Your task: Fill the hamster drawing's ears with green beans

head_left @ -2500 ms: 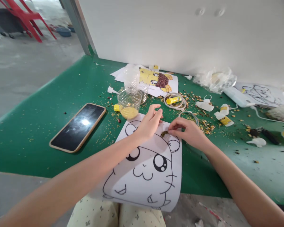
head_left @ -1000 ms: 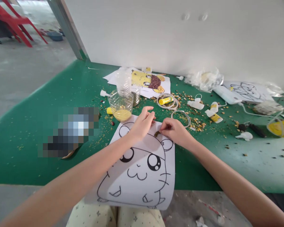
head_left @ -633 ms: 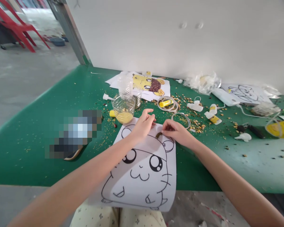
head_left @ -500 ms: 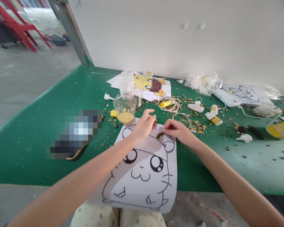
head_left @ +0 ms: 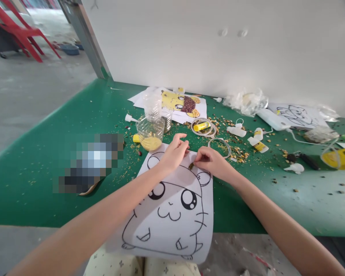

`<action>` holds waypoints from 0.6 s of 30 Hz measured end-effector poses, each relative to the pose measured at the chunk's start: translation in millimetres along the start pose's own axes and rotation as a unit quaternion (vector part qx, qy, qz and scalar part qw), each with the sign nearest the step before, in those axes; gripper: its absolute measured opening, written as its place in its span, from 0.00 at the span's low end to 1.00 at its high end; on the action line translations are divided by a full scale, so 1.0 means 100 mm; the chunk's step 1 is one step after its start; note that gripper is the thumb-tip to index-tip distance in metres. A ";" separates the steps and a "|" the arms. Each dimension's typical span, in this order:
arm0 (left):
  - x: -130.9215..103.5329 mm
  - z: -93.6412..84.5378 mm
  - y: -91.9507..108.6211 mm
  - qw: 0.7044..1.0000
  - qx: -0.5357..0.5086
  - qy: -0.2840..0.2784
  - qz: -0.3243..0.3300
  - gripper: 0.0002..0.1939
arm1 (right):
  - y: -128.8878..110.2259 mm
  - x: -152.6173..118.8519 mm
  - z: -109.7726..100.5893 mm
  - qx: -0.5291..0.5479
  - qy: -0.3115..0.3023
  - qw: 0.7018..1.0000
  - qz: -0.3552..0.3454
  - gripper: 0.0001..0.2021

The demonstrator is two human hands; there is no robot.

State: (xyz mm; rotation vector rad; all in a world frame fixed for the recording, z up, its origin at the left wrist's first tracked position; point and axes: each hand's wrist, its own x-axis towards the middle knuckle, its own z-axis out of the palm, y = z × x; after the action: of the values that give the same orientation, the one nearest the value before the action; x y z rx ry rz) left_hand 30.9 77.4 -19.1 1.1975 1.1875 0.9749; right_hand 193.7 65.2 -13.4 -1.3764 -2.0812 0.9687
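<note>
A broad white upright panel (head_left: 175,50) filled the top of the frame, and below it a long green table (head_left: 31,172) stretched from side to side, strewn with grains and seeds. At lower centre lay a large white paper sheet (head_left: 169,230) printed with a black outline of a round-eyed animal, its bottom edge hanging over the table's front above patterned trousers (head_left: 117,264). A red plastic chair (head_left: 23,32) stood in the upper left corner. Left of centre was a flat dark object (head_left: 93,165), mostly masked by coarse pixel blocks, with a strip of tan edge showing. Behind, at upper centre, lay a white sheet with a yellow-and-brown animal picture (head_left: 175,101).

The right hand (head_left: 209,163) was over the sheet's top right part, its thumb and forefinger tips together; whether a grain sat between them could not be told. The left hand (head_left: 174,153) lay across the sheet's top edge, fingers loosely bent, thumb and forefinger slightly apart. A crumpled clear plastic bag (head_left: 248,101) rested at upper right. Just beyond the sheet's top left corner was a clear plastic tub (head_left: 140,130) containing yellow grains (head_left: 150,143). A yellow glue stick (head_left: 202,126) lay beyond the hands, and a small dark greenish seed patch (head_left: 191,166) sat on the sheet beside the right fingertips.
</note>
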 end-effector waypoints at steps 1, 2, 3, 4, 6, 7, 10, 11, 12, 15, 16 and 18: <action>0.00 0.00 0.00 1.000 0.000 0.000 -0.001 0.14 | -0.01 -0.01 -0.02 0.009 -0.003 1.000 -0.003 0.07; 0.00 0.00 0.01 1.000 0.000 0.000 -0.002 0.14 | -0.03 -0.01 -0.06 0.020 -0.003 1.000 -0.005 0.06; -0.01 0.00 0.02 1.000 0.001 0.001 -0.004 0.13 | -0.05 -0.01 -0.11 0.027 0.005 1.000 -0.006 0.06; -0.01 0.00 0.03 1.000 0.002 0.003 -0.007 0.13 | -0.05 0.00 -0.18 0.030 0.023 0.999 -0.007 0.06; -0.02 0.01 0.04 1.000 0.003 0.007 -0.013 0.13 | -0.01 0.07 -0.34 0.013 0.091 0.996 -0.008 0.07; -0.02 0.01 0.05 1.000 0.003 0.008 -0.016 0.12 | 0.04 0.12 -0.44 -0.002 0.122 0.992 -0.007 0.07; -0.02 0.02 0.06 1.000 0.003 0.007 -0.020 0.12 | 0.32 0.39 -0.73 -0.087 0.205 0.975 0.019 0.05; -0.02 0.01 0.06 1.000 0.004 0.006 -0.020 0.12 | 0.44 0.49 -0.82 -0.200 0.222 0.953 0.046 0.05; -0.02 0.01 0.06 1.000 0.004 0.007 -0.020 0.12 | 0.56 0.60 -0.90 -0.235 0.228 0.943 0.064 0.04; -0.01 0.00 0.05 1.000 0.000 0.006 -0.022 0.13 | 0.84 0.88 -1.05 -0.278 0.231 0.927 0.098 0.04; -0.01 0.00 0.05 1.000 -0.001 0.006 -0.024 0.13 | 0.91 0.95 -1.07 -0.284 0.228 0.925 0.108 0.04; -0.01 -0.01 0.05 1.000 -0.001 0.004 -0.027 0.14 | 1.00 1.07 -1.10 -0.290 0.221 0.923 0.124 0.05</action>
State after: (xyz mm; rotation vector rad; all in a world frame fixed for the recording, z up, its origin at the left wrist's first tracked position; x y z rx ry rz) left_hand 30.0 77.6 -14.2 1.1552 1.2184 0.9419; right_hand 288.2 221.8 -19.3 -1.9670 -1.9309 0.0680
